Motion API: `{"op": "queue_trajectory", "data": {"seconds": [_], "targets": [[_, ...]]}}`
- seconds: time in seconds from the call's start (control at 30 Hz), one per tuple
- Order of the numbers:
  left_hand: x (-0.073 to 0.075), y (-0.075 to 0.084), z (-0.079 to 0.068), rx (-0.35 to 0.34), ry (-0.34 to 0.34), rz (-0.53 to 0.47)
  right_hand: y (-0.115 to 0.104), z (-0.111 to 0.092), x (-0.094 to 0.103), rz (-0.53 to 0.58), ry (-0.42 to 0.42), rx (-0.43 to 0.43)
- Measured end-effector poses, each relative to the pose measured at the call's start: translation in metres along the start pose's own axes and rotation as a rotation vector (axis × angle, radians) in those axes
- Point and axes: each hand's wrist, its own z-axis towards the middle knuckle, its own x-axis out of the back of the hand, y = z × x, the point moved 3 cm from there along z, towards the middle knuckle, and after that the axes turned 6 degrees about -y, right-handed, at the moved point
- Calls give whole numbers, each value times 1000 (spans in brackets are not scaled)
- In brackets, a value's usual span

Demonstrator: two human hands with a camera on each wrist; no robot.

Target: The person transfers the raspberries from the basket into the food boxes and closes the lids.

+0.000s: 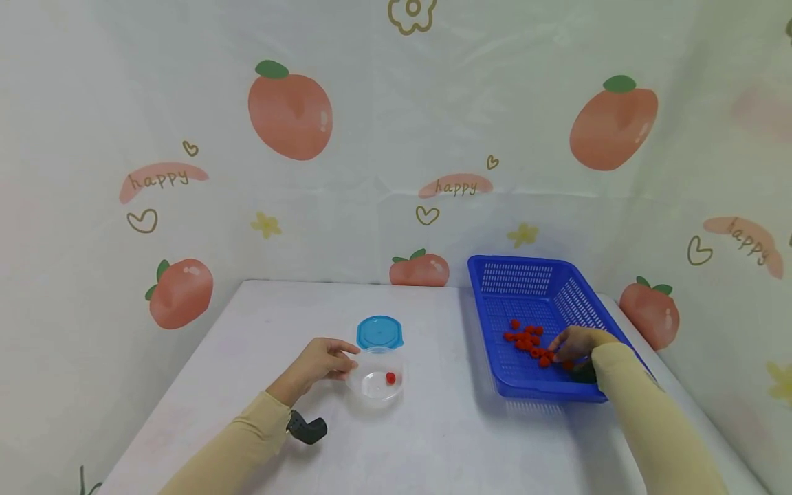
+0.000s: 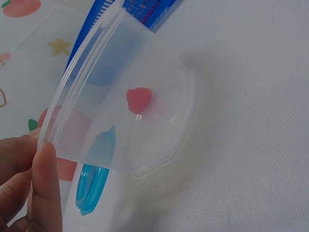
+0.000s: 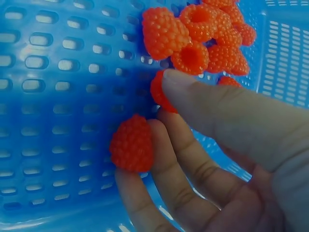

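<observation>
Clear plastic makes a light bowl [image 1: 371, 388], which is probably why my left grip [image 1: 323, 360] pinches its rim between thumb and fingers: that steadies it and leaves the mouth uncovered. It stands upright near the middle of the counter [image 1: 445, 440], well in from the left edge, with one raspberry [image 2: 139, 100] lying on its bottom. Just beyond it, toward the counter's far edge, the blue lid [image 1: 379, 333] lies off the bowl, so nothing covers the top. My right grip [image 1: 575, 342] reaches down into the blue basket [image 1: 538, 392] by the counter's right edge, thumb and first finger pinching a raspberry [image 3: 158, 92]; how hard they press I cannot tell. A second berry [image 3: 132, 145] rests against my other fingertips, perhaps only because they are spread so low among the fruit. More raspberries [image 1: 526, 339] sit loosely bunched on the basket's floor, where I suppose its raised walls guard against rolling.
</observation>
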Motion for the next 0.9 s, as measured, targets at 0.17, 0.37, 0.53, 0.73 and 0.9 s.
{"op": "queue_trajectory", "data": {"seconds": [0.17, 0.37, 0.53, 0.73, 0.9], "targets": [[1, 0, 0, -1, -3, -4, -3, -2, -3, -37, 26, -4], [1, -1, 1, 7, 4, 4, -5, -4, -4, -62, 30, 8], [1, -1, 2, 4, 0, 5, -1, -2, -3, -36, 21, 21], [1, -2, 2, -13, -19, 0, 3, 0, 0, 2, 11, 40], [1, -2, 2, -21, -28, 0, 4, 0, 3, 62, 8, 55]]}}
